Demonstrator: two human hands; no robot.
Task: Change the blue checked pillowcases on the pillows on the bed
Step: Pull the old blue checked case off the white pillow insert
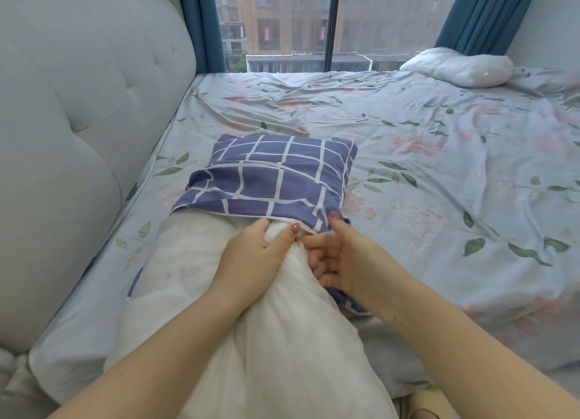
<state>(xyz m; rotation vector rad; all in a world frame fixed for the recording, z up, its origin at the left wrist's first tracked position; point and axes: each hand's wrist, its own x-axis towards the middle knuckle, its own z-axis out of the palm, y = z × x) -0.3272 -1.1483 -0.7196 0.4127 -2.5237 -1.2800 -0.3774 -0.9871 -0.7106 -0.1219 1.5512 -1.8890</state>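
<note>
A white pillow (194, 271) lies lengthwise on the bed in front of me. Its far end sits inside a blue checked pillowcase (266, 177); the near part is bare. My left hand (254, 255) grips a bunch of the white pillow right at the case's opening. My right hand (339, 258) is just to the right of it, forefinger stretched up to the case's hem and the other fingers curled against the pillow's side over a strip of blue checked cloth (348, 302). What the right hand holds is hidden.
A second bare white pillow (461, 65) lies at the far right corner of the bed. The floral sheet (439, 155) is rumpled. A padded pale headboard (78, 120) runs along the left. A window with blue curtains (201, 23) stands behind the bed.
</note>
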